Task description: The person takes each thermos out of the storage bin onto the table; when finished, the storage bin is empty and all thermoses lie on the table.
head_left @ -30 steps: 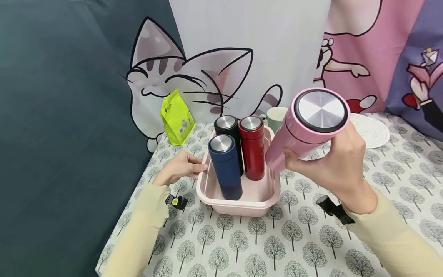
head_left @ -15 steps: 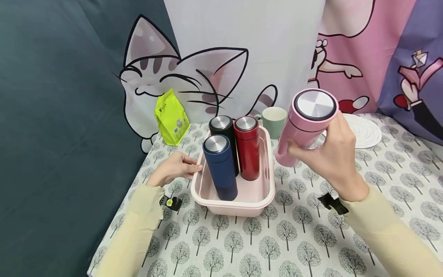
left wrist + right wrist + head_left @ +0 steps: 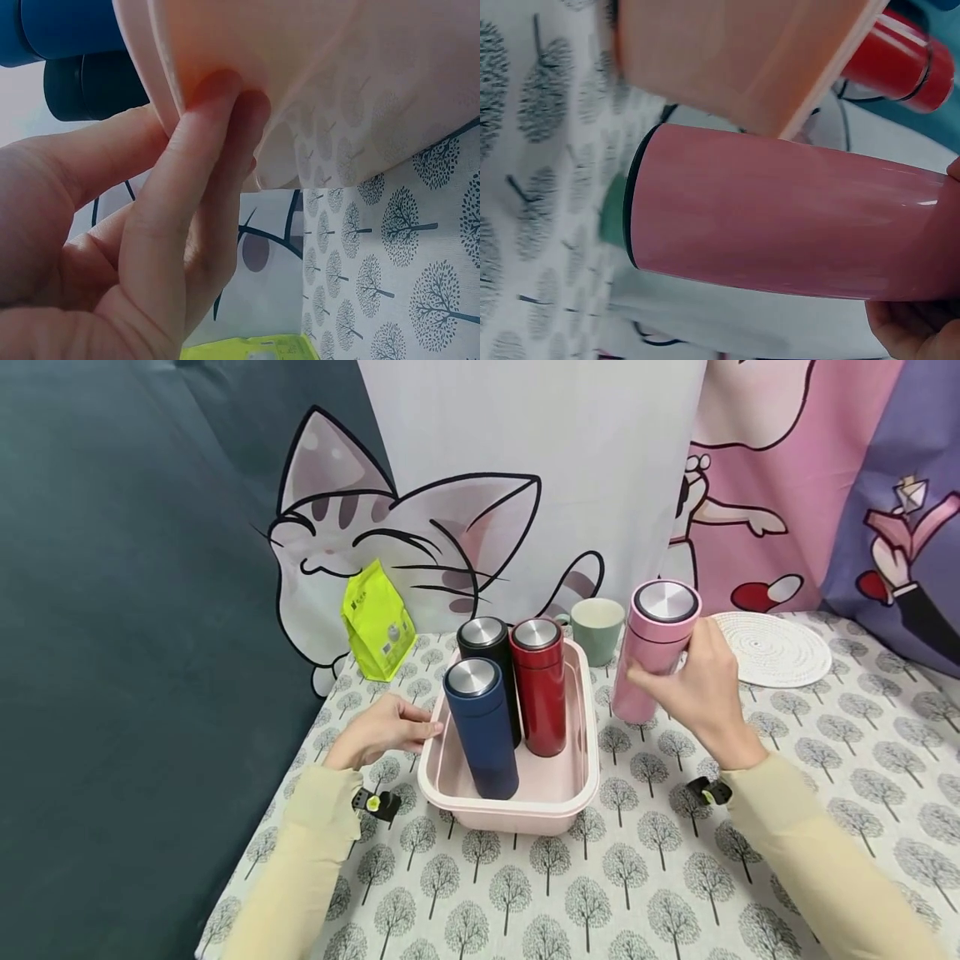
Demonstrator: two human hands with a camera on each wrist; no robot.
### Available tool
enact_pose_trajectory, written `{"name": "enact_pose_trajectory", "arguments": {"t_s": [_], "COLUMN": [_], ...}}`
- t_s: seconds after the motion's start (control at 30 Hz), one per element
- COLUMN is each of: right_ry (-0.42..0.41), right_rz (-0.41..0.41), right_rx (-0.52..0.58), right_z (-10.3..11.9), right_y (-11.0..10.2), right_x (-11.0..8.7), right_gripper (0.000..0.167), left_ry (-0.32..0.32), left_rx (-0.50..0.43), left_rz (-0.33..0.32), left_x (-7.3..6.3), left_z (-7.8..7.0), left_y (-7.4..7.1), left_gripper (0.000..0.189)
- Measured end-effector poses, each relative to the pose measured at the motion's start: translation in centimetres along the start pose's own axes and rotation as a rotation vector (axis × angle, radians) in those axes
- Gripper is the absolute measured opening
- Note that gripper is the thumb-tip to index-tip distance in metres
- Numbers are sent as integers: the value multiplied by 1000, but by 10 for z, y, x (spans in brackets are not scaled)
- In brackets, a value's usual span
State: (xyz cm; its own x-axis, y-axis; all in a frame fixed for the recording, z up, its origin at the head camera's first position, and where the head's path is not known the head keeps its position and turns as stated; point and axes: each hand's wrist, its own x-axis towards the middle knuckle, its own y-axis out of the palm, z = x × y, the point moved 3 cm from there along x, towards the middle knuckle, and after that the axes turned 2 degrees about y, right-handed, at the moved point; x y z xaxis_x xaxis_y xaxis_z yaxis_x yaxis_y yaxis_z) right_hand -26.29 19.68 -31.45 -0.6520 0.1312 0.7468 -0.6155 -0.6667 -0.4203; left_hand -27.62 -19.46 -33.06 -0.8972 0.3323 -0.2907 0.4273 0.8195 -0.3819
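Observation:
My right hand (image 3: pixel 693 685) grips a pink thermos (image 3: pixel 651 660) with a silver lid, nearly upright, just right of a pale pink bin (image 3: pixel 510 817). In the right wrist view the pink thermos (image 3: pixel 780 217) shows its dark base, close over the tree-print cloth. My left hand (image 3: pixel 390 728) pinches the bin's left rim. Thumb and fingers of the left hand (image 3: pixel 172 202) sit on both sides of the bin wall (image 3: pixel 225 45) in the left wrist view. Inside the bin stand a blue thermos (image 3: pixel 486 735), a black thermos (image 3: pixel 491 639) and a red thermos (image 3: pixel 540 693).
Behind the pink thermos stands a pale green mug (image 3: pixel 596 635). A round white woven mat (image 3: pixel 772 647) lies at the back right. A bright yellow-green bag (image 3: pixel 377 622) stands at the back left, by the cat-printed curtain. Tree-print cloth (image 3: pixel 555 893) covers the table.
My right hand has brought the pink thermos down toward the table beside the bin and straightened it. My left hand keeps its hold on the rim.

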Motion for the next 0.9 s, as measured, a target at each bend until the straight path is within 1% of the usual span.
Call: {"name": "enact_pose_trajectory", "arguments": {"t_s": [0.23, 0.43, 0.77, 0.9], "right_ry": [102, 166, 261, 322], "right_rz": [74, 108, 121, 154], "right_rx": [-9, -19, -44, -38], "right_z": [-29, -47, -52, -54], "right_y": [20, 31, 34, 33], "right_x": [-4, -4, -3, -7], "right_gripper": [61, 62, 58, 60], "left_ry": [9, 6, 9, -1], "left_rx": [1, -11, -25, -42], "left_rz": [-5, -6, -11, -6], "left_x": [0, 0, -3, -1], "left_z": [3, 4, 4, 7], "left_y": [0, 1, 0, 2], "left_gripper": [37, 38, 37, 38]}}
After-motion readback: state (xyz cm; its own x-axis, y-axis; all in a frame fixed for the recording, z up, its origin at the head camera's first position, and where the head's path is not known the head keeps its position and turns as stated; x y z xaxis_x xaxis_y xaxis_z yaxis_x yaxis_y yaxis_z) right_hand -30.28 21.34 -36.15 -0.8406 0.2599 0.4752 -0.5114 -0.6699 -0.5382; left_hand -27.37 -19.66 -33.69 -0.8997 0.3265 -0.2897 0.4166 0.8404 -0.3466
